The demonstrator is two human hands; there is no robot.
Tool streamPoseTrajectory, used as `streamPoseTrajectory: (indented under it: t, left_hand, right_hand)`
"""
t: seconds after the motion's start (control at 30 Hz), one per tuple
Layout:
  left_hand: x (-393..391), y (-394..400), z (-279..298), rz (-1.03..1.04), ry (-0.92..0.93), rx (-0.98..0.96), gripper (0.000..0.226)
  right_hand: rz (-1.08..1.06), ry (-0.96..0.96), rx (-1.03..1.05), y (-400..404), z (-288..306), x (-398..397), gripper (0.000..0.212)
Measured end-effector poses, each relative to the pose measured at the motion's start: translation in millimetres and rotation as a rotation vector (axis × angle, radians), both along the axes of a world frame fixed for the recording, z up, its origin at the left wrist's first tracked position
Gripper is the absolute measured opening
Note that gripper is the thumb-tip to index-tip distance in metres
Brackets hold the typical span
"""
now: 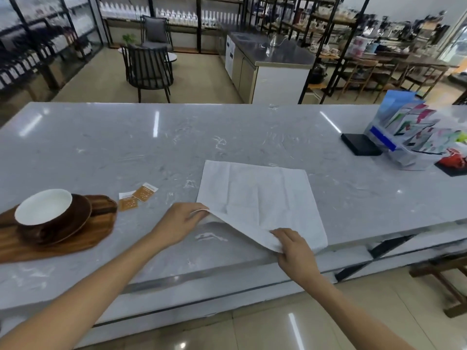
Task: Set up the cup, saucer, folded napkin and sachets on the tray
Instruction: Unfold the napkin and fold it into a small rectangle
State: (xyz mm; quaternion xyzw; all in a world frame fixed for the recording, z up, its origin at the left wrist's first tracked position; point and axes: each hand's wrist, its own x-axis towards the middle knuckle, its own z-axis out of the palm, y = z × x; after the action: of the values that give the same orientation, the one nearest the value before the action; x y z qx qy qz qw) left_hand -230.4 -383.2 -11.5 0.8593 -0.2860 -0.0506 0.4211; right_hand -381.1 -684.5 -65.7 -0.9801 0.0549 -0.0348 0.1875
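Visible body parts: two forearms and two hands, entering from the lower edge of the head view.

Left forearm (83, 294): bare along its full visible length, from the lower left corner to the wrist. No sleeve, cuff, watch or band is seen on it.

Left hand (180, 222): bare. No glove; no ring can be made out on the fingers in view.

Right forearm (353, 311): bare to the frame edge, uncovered throughout.

Right hand (294, 251): bare, ungloved. The nails appear short and unpainted, though motion blur makes this uncertain.

No clothing shows anywhere in the frame.
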Motion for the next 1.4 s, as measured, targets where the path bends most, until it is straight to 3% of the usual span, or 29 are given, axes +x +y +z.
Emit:
streamPoseTrajectory:
  t: [0.17, 0.3, 0.57, 0.6, 0.7, 0.77, 0.87, 1.0, 1.1, 1.23, 1.4]
  left_hand:
    - [35, 6, 35, 0.076, -0.047, 0.004, 0.018]
    - [57, 8, 59, 0.134, -0.039, -0.016, 0.03]
    - [83, 27, 113, 0.204, -0.093, -0.194, 0.012]
    - [87, 31, 123, 0.201, -0.072, -0.248, 0.007]
    - [102, 34, 155, 0.215, -0.019, -0.37, 0.012]
    - [114, 33, 172, 0.229, -0.01, -0.435, 0.014]
    - [125, 32, 190, 0.247, -0.025, -0.53, 0.025]
    - [135, 37, 204, 0.221, -0.053, -0.537, 0.028]
    - [143, 36, 213, 0.215, -0.082, -0.514, 0.03]
    - [139, 36, 215, 0.244, -0.075, -0.537, 0.015]
    - [98, 68, 193, 0.103, 0.01, -0.455, 0.01]
  right_hand:
    - [-0.068, -0.081, -0.042, -64, 31, 9, 0.047]
    - [-0.033, -0.183, -0.001, -101, 65, 24, 0.038]
    - [-0.064, -0.342, 0.411, -127, 152, 61, 0.011]
    - [-0.061, -0.349, 0.453, -130, 164, 69, 0.014]
    - [-0.107, -0.367, 0.52, -137, 196, 96, 0.055]
    - [-0.108, -0.359, 0.552, -139, 215, 114, 0.061]
    - [-0.103, -0.393, 0.568, -139, 235, 131, 0.053]
    - [-0.114, -0.467, 0.58, -136, 253, 138, 0.022]
    - [-0.123, -0.458, 0.612, -133, 264, 143, 0.022]
    - [-0.114, -0.471, 0.596, -127, 269, 134, 0.02]
    - [-0.057, -0.401, 0.615, -122, 252, 78, 0.019]
